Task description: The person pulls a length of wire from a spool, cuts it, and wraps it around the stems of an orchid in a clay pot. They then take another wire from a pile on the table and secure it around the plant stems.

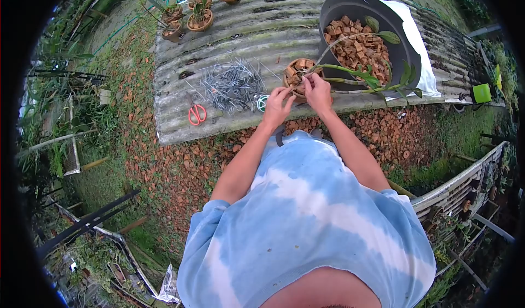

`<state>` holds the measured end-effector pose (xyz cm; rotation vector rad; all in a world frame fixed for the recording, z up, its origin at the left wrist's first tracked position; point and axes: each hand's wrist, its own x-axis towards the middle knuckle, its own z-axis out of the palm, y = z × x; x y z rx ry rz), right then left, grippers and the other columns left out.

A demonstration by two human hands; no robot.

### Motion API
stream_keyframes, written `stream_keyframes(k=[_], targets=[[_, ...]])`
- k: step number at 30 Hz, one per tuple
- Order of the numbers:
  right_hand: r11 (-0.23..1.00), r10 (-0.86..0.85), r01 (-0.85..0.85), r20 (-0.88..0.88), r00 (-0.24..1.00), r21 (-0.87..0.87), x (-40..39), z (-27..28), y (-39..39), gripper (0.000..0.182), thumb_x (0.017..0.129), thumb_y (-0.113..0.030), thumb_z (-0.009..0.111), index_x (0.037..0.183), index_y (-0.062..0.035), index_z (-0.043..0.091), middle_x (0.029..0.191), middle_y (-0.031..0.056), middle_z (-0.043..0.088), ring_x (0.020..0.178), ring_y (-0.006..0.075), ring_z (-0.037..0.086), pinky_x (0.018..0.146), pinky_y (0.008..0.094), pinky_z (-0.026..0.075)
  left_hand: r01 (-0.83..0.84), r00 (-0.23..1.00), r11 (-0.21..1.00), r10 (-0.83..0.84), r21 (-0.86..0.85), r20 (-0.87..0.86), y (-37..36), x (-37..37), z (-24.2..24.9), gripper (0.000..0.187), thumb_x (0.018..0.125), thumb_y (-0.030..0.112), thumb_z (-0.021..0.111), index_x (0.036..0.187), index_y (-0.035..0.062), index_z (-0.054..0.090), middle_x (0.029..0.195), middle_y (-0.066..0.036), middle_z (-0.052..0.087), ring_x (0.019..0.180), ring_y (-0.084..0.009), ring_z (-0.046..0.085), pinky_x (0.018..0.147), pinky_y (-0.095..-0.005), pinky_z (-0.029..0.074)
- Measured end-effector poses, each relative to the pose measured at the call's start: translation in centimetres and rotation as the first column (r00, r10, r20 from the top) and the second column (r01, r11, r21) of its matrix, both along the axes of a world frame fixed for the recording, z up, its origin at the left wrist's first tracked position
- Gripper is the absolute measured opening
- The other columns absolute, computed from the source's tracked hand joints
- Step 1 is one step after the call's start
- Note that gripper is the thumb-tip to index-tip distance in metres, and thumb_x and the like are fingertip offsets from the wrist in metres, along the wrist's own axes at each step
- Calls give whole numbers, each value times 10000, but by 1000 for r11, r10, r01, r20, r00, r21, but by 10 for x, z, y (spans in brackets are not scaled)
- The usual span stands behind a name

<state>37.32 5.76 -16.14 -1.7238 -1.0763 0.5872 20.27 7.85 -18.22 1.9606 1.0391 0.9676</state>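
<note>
A small clay pot [288,78] filled with brown husk chunks stands near the front edge of the corrugated sheet. From it an orchid plant [342,69] leans right, its long stems and green leaves reaching over a big black tub [333,12]. My left hand [278,104] is closed at the pot's near left side, fingertips pinched together. Close beside it, my right hand [318,93] pinches at the base of the stems. What either hand's fingertips hold is too small to make out. A coil of green-white wire or string [262,103] lies just left of my left hand.
A tangled heap of metal wire hangers [232,85] and red-handled scissors [197,115] lie left on the corrugated sheet [175,130]. Husk chunks [361,48] fill part of the tub, with a white sack [426,62] behind it. Several potted plants [200,19] stand at the far left.
</note>
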Motion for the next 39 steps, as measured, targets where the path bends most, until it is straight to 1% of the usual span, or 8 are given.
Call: stream_keyframes(k=[4, 8, 19, 22, 25, 31, 37, 39], targets=[[1000, 14, -12, 117, 993, -14, -1, 8, 0, 185, 984, -153, 690, 936, 25, 671, 827, 238, 718, 789, 428, 714, 687, 487, 543, 14, 993, 1000, -14, 4, -117, 4, -2, -1, 235, 890, 92, 808, 1093, -16, 756, 1059, -166, 729, 941, -292, 746, 839, -372, 602], [999, 49, -43, 239, 970, -30, 0, 22, 1, 182, 980, -150, 687, 934, 25, 671, 877, 256, 711, 853, 475, 682, 726, 514, 534, 28, 996, 997, -33, -68, -78, 9, -1, -13, 249, 888, 60, 805, 1112, -28, 743, 1058, -161, 731, 946, -265, 762, 826, -354, 624], [997, 76, -68, 271, 960, -39, 4, 25, -1, 177, 972, -144, 681, 923, 26, 691, 888, 260, 709, 861, 465, 688, 749, 520, 537, -32, 999, 977, 30, -212, -14, 13, -2, -1, 289, 886, 56, 809, 1136, -60, 721, 1099, -176, 732, 1023, -269, 769, 855, -356, 638], [996, 83, -76, 269, 960, -38, 4, 21, -1, 173, 972, -138, 674, 939, 29, 702, 891, 263, 708, 868, 464, 688, 761, 520, 540, 10, 996, 976, -27, -216, -79, 22, -8, 1, 298, 893, 72, 810, 1145, -59, 718, 1072, -186, 754, 1033, -267, 770, 844, -352, 633], [996, 91, -84, 281, 955, -39, 7, 18, -1, 172, 972, -132, 665, 946, 33, 709, 892, 265, 707, 871, 463, 689, 767, 523, 542, 14, 998, 945, -34, -327, -55, 22, -8, 0, 305, 903, 78, 805, 1161, -56, 712, 1058, -184, 775, 1037, -253, 772, 843, -346, 626], [992, 117, -94, 332, 936, -84, 6, 18, 1, 166, 975, -125, 655, 955, 32, 706, 886, 259, 707, 859, 459, 690, 765, 522, 542, -15, 999, 879, 28, -476, 20, 24, -8, -14, 332, 912, 69, 801, 1199, -53, 688, 1089, -175, 779, 1026, -223, 764, 881, -346, 627], [991, 122, -99, 335, 934, -86, 6, 18, 1, 162, 978, -122, 651, 954, 33, 696, 876, 261, 701, 849, 460, 686, 759, 522, 540, 72, 938, 854, 118, -516, 326, 21, -11, -30, 321, 925, 39, 782, 1210, -59, 673, 1099, -169, 774, 1010, -223, 759, 903, -350, 627], [992, 118, -96, 338, 934, -83, 7, 18, 2, 166, 977, -121, 653, 946, 36, 695, 872, 262, 699, 846, 462, 685, 755, 523, 539, 91, 934, 819, 127, -566, 335, 22, -11, -34, 305, 927, 39, 777, 1202, -54, 684, 1085, -154, 778, 1016, -204, 752, 914, -346, 621]])
